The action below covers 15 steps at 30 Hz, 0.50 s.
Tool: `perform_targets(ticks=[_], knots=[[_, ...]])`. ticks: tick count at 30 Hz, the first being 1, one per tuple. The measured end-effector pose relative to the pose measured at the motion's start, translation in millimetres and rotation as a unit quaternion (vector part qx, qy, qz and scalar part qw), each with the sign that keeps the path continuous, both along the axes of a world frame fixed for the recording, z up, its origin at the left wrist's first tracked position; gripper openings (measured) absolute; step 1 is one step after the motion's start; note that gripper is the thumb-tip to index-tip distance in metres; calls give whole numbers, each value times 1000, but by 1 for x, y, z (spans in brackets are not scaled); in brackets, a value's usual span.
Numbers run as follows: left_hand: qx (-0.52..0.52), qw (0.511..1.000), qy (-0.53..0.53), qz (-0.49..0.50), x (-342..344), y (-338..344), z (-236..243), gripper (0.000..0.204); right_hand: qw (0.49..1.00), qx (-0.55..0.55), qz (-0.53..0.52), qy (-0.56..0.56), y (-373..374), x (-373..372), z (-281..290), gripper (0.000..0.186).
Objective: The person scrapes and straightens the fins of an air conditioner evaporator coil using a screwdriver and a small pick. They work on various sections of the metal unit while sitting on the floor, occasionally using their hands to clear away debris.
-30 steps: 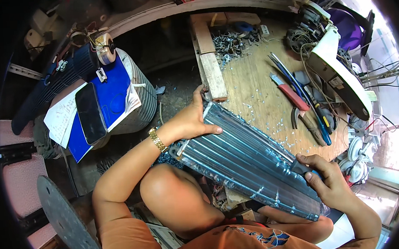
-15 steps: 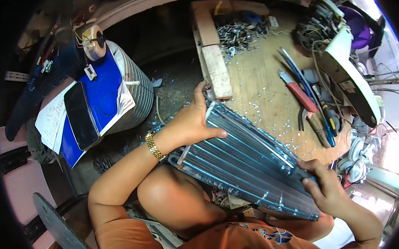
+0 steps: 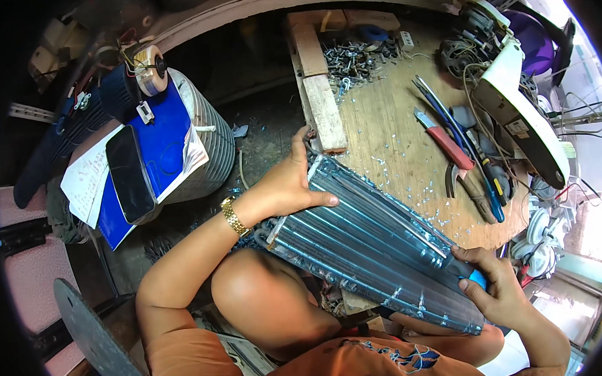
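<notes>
A long finned metal coil [image 3: 357, 246], with shiny tubes along its length, lies slanted across my lap and against the wooden board. My left hand [image 3: 289, 187] grips its upper-left end, thumb over the fins and fingers round the far side. At the lower-right part of the coil, my right hand [image 3: 494, 284] is closed round a blue-and-black-handled tool [image 3: 476, 276]. That tool's dark front part lies on the fins; its tip and exact kind cannot be made out. Bright scraped bits cling to the coil's edges.
The wooden board [image 3: 379, 127] carries metal shavings, a screw pile [image 3: 359, 58], a red utility knife [image 3: 443, 140] and several hand tools. Left stands a ribbed drum [image 3: 212, 151] with a blue folder and a phone [image 3: 131, 175]. A white casing [image 3: 520, 124] stands at right.
My right hand has shifted slightly down along the coil, and more of the tool's blue handle shows. The left hand keeps its grip; the whole view has moved a little.
</notes>
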State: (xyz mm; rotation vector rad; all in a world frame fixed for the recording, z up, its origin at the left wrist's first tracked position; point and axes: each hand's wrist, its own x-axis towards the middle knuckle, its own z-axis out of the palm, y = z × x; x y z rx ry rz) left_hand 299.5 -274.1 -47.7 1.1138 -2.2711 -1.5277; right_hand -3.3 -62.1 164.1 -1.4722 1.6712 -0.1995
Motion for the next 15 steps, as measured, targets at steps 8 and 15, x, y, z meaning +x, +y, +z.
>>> perform_targets(ticks=[8,15], knots=[[35,999,-41,-8,0,6,14,138,993,104,-64,2,3,14,-1,40],[17,1000,-13,-19,-5,1,14,141,987,87,-119,-59,-7,20,-7,42]])
